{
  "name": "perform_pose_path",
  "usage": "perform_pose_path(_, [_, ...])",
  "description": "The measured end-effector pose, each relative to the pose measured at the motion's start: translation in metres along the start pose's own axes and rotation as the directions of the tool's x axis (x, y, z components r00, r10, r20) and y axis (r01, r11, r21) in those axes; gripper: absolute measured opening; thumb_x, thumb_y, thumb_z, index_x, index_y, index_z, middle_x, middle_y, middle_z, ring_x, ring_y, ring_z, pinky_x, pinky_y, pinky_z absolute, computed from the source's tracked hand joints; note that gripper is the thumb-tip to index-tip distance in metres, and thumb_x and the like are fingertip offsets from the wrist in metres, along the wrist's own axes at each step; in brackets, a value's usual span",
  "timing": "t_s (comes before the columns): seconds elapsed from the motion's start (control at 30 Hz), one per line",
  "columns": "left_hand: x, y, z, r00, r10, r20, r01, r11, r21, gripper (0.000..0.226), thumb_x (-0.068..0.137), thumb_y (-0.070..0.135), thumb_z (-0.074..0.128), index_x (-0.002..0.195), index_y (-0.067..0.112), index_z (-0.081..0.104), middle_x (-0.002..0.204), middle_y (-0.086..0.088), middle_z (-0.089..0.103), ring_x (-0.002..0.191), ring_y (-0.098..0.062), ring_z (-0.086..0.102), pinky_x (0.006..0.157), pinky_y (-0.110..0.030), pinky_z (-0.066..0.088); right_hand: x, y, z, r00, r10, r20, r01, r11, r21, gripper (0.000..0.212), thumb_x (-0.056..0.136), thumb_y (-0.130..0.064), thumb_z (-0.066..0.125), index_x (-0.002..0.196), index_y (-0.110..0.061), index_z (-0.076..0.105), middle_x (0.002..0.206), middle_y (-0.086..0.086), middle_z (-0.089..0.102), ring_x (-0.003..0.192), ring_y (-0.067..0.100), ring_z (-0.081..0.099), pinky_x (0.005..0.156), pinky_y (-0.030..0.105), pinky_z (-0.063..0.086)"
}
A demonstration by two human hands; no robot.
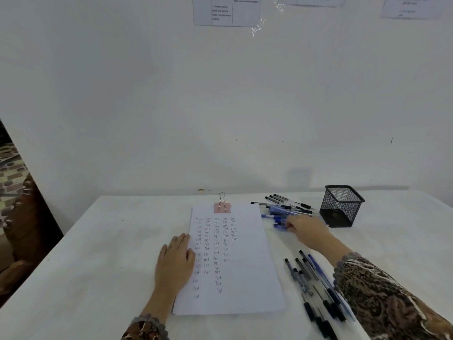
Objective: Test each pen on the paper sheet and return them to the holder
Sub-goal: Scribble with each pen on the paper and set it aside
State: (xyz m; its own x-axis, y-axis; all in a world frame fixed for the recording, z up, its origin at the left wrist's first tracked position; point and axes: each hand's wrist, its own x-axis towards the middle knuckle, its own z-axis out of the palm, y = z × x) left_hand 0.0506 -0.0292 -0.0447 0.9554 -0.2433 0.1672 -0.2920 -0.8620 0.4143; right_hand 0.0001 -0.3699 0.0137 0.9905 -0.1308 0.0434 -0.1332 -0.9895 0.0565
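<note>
Paper sheet (pixel 235 271) lies dead centre on the white table (pixel 98 266), long side running 12 to 6, pink binder clip (pixel 222 207) on its 12 o'clock edge. I count columns of small handwritten words over its upper and left parts; too blurred for me to read with confidence.

Left hand (pixel 175 261) at the sheet's 9 o'clock edge: palm down, fingers straight and together, thumb and fingertips resting on the paper margin. Holds nothing.

Right hand (pixel 306 231) reaches out toward 1 o'clock, fingertips (pixel 288 227) curled in among the far pile of pens (pixel 282 210), at a blue one. I cannot tell from my feed whether a pen is pinched or only touched.

Far pile: blue and black pens, scattered at 1 o'clock from the sheet, just beside the mesh holder (pixel 342 206).

Holder: black wire mesh, square, standing on the table at 2 o'clock, near the wall (pixel 220 106).

Second group of pens (pixel 316 283) at 4 o'clock, lying roughly parallel, partly under the patterned right sleeve (pixel 382 298). Well apart from the holder.

Printed notices (pixel 226 11) taped on the wall at 12 o'clock.
</note>
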Motion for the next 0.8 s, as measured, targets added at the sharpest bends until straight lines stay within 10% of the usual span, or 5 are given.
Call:
perform_pose_path(0.1, [0.000,0.001,0.000,1.000,0.003,-0.001,-0.003,1.000,0.008,0.049,0.098,0.027,0.027,0.146,0.018,0.024,0.153,0.005,0.023,0.142,-0.010,0.017,0.118,-0.031,0.009,0.006,-0.017,-0.017,0.985,0.045,-0.167,0.053,0.839,0.541,0.018,0.099,-0.011,0.037,0.102,-0.015,0.055,0.097,0.004,0.056,0.084,0.017,0.057,0.073,0.027,0.042])
perform_pose_path(0.2, [0.000,0.000,0.000,1.000,0.000,0.002,0.000,1.000,0.007,0.049,0.098,0.027,0.027,0.146,0.018,0.023,0.153,0.005,0.023,0.142,-0.010,0.017,0.118,-0.031,0.009,0.007,-0.049,-0.042,0.988,0.137,-0.074,0.058,0.120,0.991,0.030,0.100,-0.028,0.037,0.076,-0.017,0.050,0.064,-0.001,0.041,0.050,0.009,0.035,0.048,0.019,0.027])
perform_pose_path(0.37, [-0.001,0.001,-0.002,1.000,0.002,0.016,-0.002,1.000,0.005,0.049,0.099,0.026,0.026,0.147,0.018,0.021,0.154,0.006,0.020,0.143,-0.010,0.013,0.118,-0.031,0.007,0.011,-0.092,-0.039,0.983,0.158,0.097,0.060,-0.768,0.637,0.062,0.080,-0.066,0.038,0.044,-0.016,0.046,0.039,-0.005,0.024,0.034,0.011,0.020,0.045,0.020,0.014])
perform_pose_path(0.63, [-0.001,0.000,-0.002,1.000,-0.006,0.026,0.005,1.000,0.009,0.049,0.099,0.028,0.023,0.147,0.019,0.019,0.155,0.007,0.018,0.143,-0.009,0.010,0.119,-0.030,0.005,0.008,-0.126,0.000,0.955,0.230,0.185,0.176,-0.948,0.267,0.033,0.040,-0.045,0.068,0.049,-0.017,0.053,0.038,-0.004,0.022,0.047,0.015,0.006,0.039,0.020,0.016])
perform_pose_path(0.8, [0.000,0.000,-0.002,1.000,0.003,0.029,-0.003,1.000,0.012,0.049,0.099,0.028,0.023,0.147,0.020,0.018,0.155,0.007,0.018,0.143,-0.008,0.009,0.119,-0.030,0.005,0.022,-0.131,0.010,0.931,0.272,0.241,0.158,-0.900,0.405,0.026,0.087,-0.036,0.055,0.085,-0.014,0.068,0.043,-0.005,0.049,0.035,0.006,0.045,0.037,0.015,0.039])
